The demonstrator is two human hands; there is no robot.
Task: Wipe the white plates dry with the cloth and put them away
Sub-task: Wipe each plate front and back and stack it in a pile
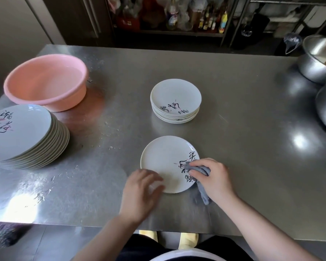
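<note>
Steel table (233, 91), wide bare stretch mid-right. Pink basin (45, 81) far left; big plate stack (26, 134) overhangs left edge. Small plate stack (175, 100) centre. Single white plate (164, 162) near front edge. Left hand (141, 193) flat, fingers on plate rim; right hand (213, 178) grips grey cloth (201, 170) on plate.
</note>
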